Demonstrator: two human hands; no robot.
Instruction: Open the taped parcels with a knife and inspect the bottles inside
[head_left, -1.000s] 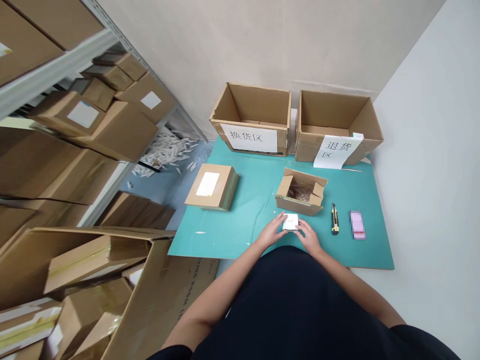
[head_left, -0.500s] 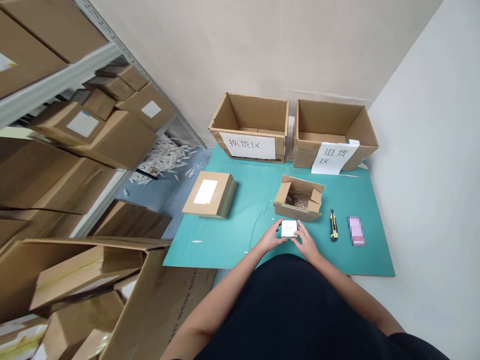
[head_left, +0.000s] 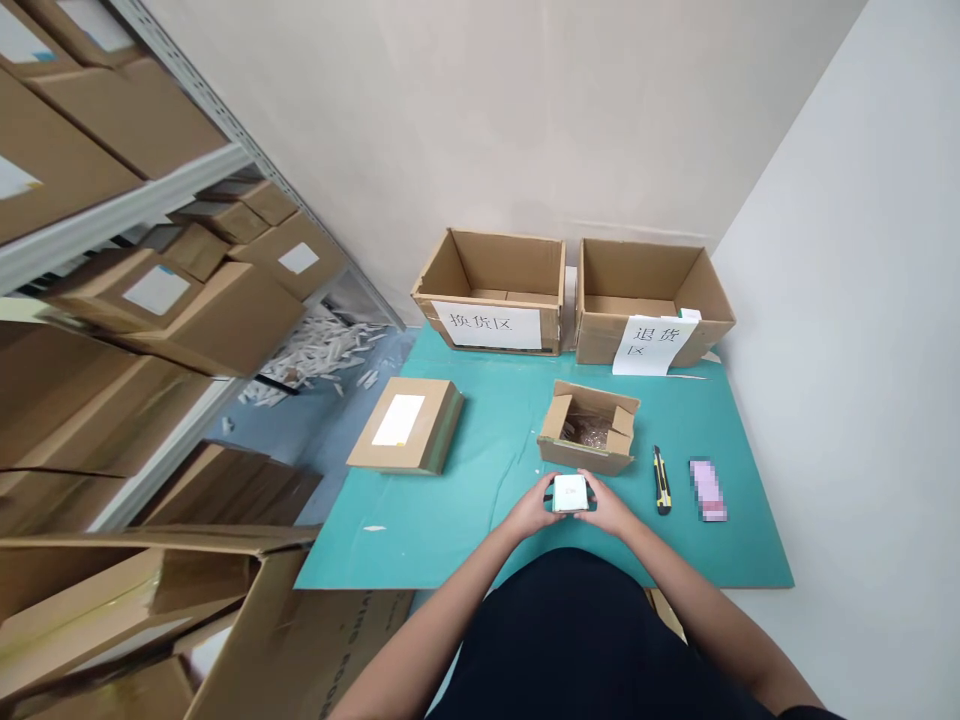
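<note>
Small white box [head_left: 570, 493] sits just in front of the opened carton [head_left: 589, 430], pinched at its sides by left hand [head_left: 534, 510] and right hand [head_left: 609, 510] over the green mat [head_left: 465, 500], apparently not yet put anywhere, while the sealed parcel [head_left: 405, 425] lies unopened.

A: What is the flat pink thing [head_left: 708, 489] right of the yellow-and-black utility knife [head_left: 660, 480]?
B: Blurred into blocks; no telling.
A: The small white square box [head_left: 570, 493]?
B: Its top mark is too small to read. Fingers [head_left: 544, 497] of the left hand [head_left: 532, 514] and right hand [head_left: 609, 510] cover its sides.
A: Inside the small open brown cardboard box [head_left: 587, 432]?
B: Something glinting, unclear. The big brown carton [head_left: 112, 620] lower left is cut off.
</note>
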